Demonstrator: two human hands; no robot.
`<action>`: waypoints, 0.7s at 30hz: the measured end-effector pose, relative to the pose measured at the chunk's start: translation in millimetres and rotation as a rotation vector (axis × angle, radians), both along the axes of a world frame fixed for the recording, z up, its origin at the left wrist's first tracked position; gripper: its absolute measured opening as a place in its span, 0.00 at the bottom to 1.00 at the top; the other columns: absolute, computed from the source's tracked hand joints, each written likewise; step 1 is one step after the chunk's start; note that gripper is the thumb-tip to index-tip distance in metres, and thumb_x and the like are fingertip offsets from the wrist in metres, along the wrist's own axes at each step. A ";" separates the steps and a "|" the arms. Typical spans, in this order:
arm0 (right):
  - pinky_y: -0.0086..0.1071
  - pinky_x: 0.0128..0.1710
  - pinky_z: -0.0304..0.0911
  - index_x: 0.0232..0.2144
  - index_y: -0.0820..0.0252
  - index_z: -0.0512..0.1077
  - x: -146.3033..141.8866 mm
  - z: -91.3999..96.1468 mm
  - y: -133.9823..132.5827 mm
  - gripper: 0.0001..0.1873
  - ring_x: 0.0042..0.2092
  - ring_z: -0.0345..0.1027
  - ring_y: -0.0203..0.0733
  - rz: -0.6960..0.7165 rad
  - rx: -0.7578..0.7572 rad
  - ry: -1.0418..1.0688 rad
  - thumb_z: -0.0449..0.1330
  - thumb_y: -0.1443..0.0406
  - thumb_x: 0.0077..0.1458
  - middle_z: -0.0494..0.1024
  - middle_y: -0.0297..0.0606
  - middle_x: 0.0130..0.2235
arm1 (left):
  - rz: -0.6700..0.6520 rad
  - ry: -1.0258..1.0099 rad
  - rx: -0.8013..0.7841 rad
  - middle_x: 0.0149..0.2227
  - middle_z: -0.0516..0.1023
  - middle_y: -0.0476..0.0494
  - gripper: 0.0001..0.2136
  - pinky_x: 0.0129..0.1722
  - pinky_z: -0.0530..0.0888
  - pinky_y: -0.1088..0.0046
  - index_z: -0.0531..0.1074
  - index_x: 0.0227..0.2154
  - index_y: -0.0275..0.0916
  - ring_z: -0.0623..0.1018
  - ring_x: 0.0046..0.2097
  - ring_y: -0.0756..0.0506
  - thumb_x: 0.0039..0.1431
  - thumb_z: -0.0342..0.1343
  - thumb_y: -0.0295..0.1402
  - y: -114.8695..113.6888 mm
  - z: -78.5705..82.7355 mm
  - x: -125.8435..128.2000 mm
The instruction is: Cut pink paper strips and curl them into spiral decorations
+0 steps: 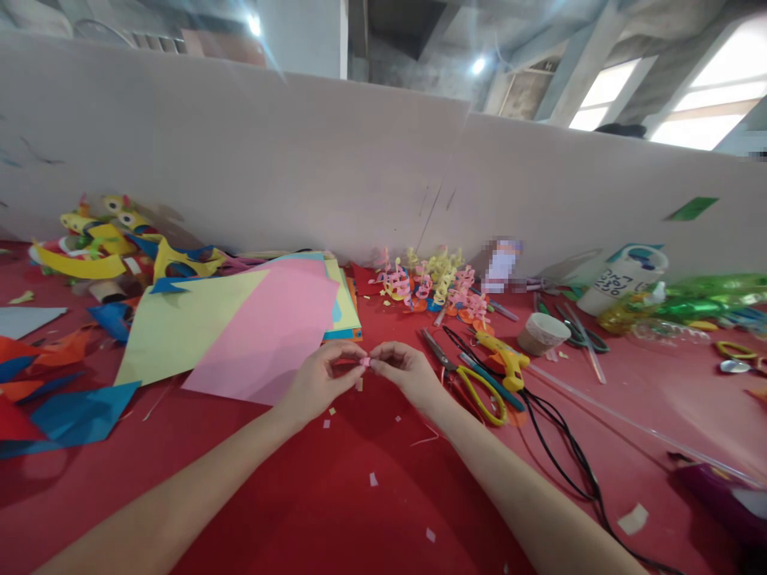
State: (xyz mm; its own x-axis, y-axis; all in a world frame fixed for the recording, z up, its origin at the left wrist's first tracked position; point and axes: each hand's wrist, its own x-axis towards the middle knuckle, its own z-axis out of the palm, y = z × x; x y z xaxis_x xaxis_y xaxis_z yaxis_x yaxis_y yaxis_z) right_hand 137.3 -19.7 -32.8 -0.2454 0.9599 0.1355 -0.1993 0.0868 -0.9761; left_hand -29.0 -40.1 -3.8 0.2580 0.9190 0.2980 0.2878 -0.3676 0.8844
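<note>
My left hand (pixel 323 375) and my right hand (pixel 404 369) meet over the red table (pixel 335 495), fingertips pinched together on a tiny pink paper piece (pixel 365 362). Both hands are closed on it from opposite sides. Just left of my left hand lies a pink paper sheet (pixel 269 331) over a pale yellow sheet (pixel 180 327). Behind my hands stands a cluster of pink and yellow curled paper pieces (pixel 435 283).
Yellow-handled scissors (pixel 473 379) and a yellow glue gun (pixel 506 359) with a black cord lie right of my right hand. A paper cup (pixel 542 333), a white bottle (pixel 623 279), green foil (pixel 707 295) sit farther right. Blue and orange scraps (pixel 65 399) lie left. A white partition (pixel 335 160) rises behind.
</note>
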 end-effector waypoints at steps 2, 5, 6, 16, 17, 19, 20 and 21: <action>0.30 0.36 0.65 0.27 0.59 0.71 -0.2 -0.1 -0.1 0.09 0.31 0.70 0.35 -0.004 0.017 -0.017 0.65 0.64 0.40 0.76 0.32 0.28 | 0.024 -0.032 -0.057 0.37 0.74 0.44 0.06 0.42 0.73 0.65 0.70 0.34 0.38 0.75 0.41 0.46 0.53 0.55 0.32 0.3 -0.5 0.4; 0.30 0.35 0.65 0.27 0.59 0.71 -0.5 -0.7 -1.0 0.08 0.31 0.70 0.36 -0.027 0.061 -0.060 0.64 0.63 0.41 0.75 0.33 0.28 | 0.017 -0.132 -0.115 0.39 0.75 0.44 0.10 0.42 0.74 0.65 0.68 0.37 0.38 0.75 0.43 0.45 0.51 0.56 0.32 1.7 -3.1 0.9; 0.30 0.35 0.65 0.27 0.59 0.71 -0.5 -0.8 -1.6 0.08 0.31 0.70 0.36 -0.037 0.082 -0.083 0.63 0.63 0.42 0.75 0.34 0.28 | 0.005 -0.161 -0.125 0.39 0.74 0.44 0.11 0.42 0.74 0.65 0.67 0.38 0.38 0.75 0.44 0.45 0.51 0.56 0.33 2.3 -4.1 1.1; 0.30 0.35 0.66 0.28 0.59 0.71 1.3 8.8 -10.9 0.03 0.31 0.70 0.37 -0.167 0.369 -0.409 0.57 0.68 0.48 0.75 0.35 0.29 | -0.006 -0.185 -0.148 0.38 0.75 0.43 0.10 0.43 0.73 0.65 0.68 0.37 0.38 0.75 0.43 0.45 0.50 0.57 0.33 2.3 -4.8 1.3; 0.30 0.34 0.66 0.28 0.59 0.71 1.3 9.8 -11.3 0.03 0.30 0.69 0.37 -0.176 0.391 -0.423 0.57 0.69 0.48 0.75 0.35 0.29 | -0.013 -0.174 -0.155 0.37 0.75 0.43 0.10 0.42 0.73 0.65 0.68 0.36 0.38 0.76 0.41 0.46 0.51 0.57 0.33 1.8 -3.9 1.1; 0.29 0.33 0.66 0.27 0.59 0.70 1.6 11.1 -11.8 0.03 0.30 0.69 0.37 -0.181 0.426 -0.439 0.57 0.69 0.47 0.75 0.35 0.29 | -0.036 -0.145 -0.171 0.35 0.75 0.45 0.08 0.40 0.73 0.65 0.70 0.34 0.38 0.76 0.35 0.47 0.51 0.56 0.34 1.2 -2.0 0.8; 0.29 0.33 0.66 0.27 0.60 0.70 1.9 11.3 -11.8 0.03 0.30 0.69 0.37 -0.181 0.440 -0.448 0.57 0.69 0.47 0.75 0.35 0.29 | -0.044 -0.131 -0.177 0.34 0.75 0.46 0.07 0.39 0.73 0.66 0.70 0.33 0.38 0.76 0.33 0.48 0.52 0.56 0.34 1.1 -1.1 0.7; 0.28 0.33 0.65 0.27 0.60 0.70 2.3 11.4 -11.9 0.03 0.30 0.69 0.37 -0.183 0.456 -0.459 0.57 0.69 0.47 0.75 0.35 0.29 | -0.050 -0.120 -0.184 0.33 0.75 0.46 0.07 0.38 0.73 0.66 0.71 0.32 0.38 0.75 0.31 0.49 0.52 0.56 0.35 1.2 -0.2 0.6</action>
